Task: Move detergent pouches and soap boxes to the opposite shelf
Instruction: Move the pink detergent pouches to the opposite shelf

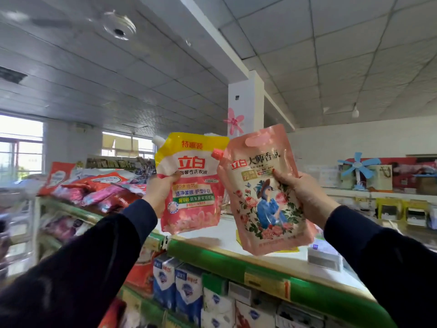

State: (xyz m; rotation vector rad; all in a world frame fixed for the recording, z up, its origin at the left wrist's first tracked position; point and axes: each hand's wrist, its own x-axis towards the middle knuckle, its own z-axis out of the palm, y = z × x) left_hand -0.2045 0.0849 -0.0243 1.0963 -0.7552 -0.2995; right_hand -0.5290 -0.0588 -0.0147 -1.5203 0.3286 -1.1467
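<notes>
place: shop | evidence: green-edged shelf point(236, 261) with price labels; stacked soap boxes point(179, 285)

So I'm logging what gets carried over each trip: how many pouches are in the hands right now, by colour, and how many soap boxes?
Yellow-topped pink pouch, held in the left hand: 1
All-pink floral pouch, held in the right hand: 1
Soap boxes in hand: 0
Total carried: 2
</notes>
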